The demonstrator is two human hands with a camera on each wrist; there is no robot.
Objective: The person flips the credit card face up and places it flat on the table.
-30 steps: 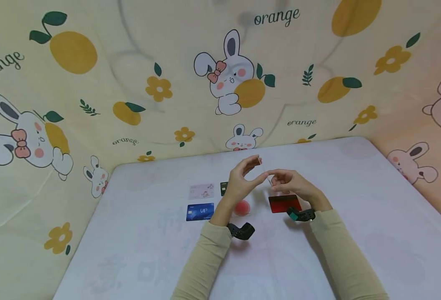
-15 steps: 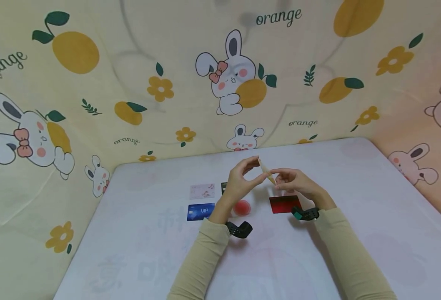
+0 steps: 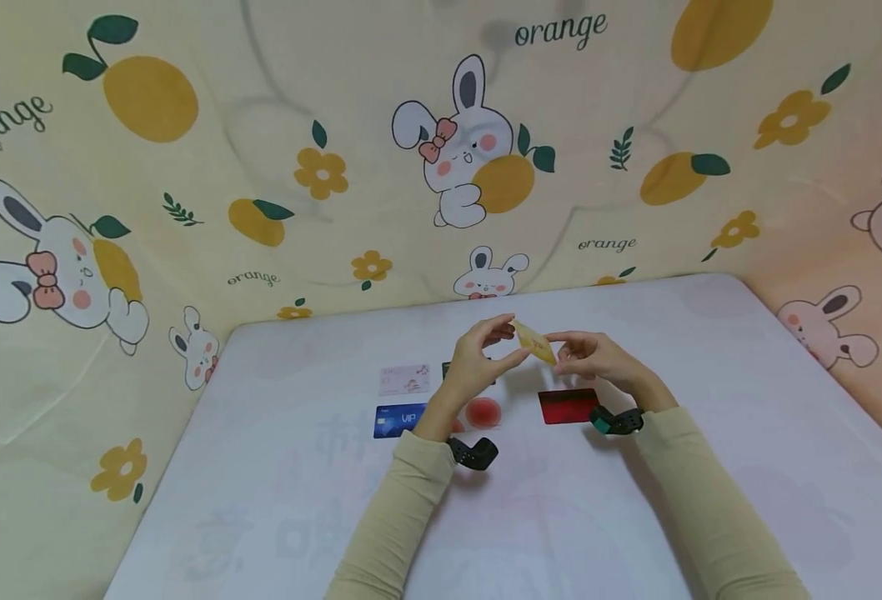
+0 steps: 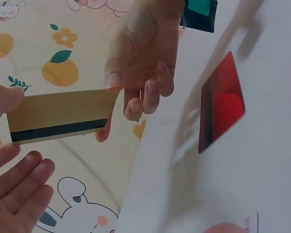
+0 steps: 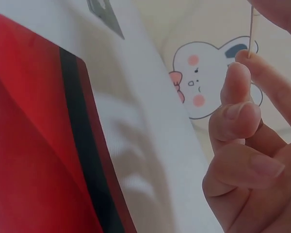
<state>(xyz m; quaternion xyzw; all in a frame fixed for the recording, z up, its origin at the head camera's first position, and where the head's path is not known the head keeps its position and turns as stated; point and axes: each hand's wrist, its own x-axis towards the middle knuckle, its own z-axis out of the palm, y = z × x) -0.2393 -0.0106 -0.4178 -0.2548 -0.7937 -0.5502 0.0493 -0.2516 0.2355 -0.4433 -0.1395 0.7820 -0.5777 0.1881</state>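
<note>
A gold card [image 3: 535,342] is held up above the table between both hands. My left hand [image 3: 477,360] pinches its left end between thumb and a finger, while the other fingers are loosely bent. At the opposite end, the thumb and index finger of my right hand [image 3: 598,364] pinch the card. The left wrist view shows a dark stripe along the lower edge of the gold card [image 4: 63,109]. Below the right hand, a red card [image 3: 567,407] with a black stripe lies on the table.
On the white table [image 3: 276,500] lie a pink card [image 3: 404,380], a blue VIP card [image 3: 398,421] and a pale card with a red circle [image 3: 483,412]. A dark green card [image 3: 446,369] is mostly hidden behind the left hand. Printed cloth [image 3: 321,92] hangs behind the table.
The gold card has turned from edge-on so its face shows to the head camera. Both hands keep hold of it; the right hand has shifted slightly right. The table cards stay put.
</note>
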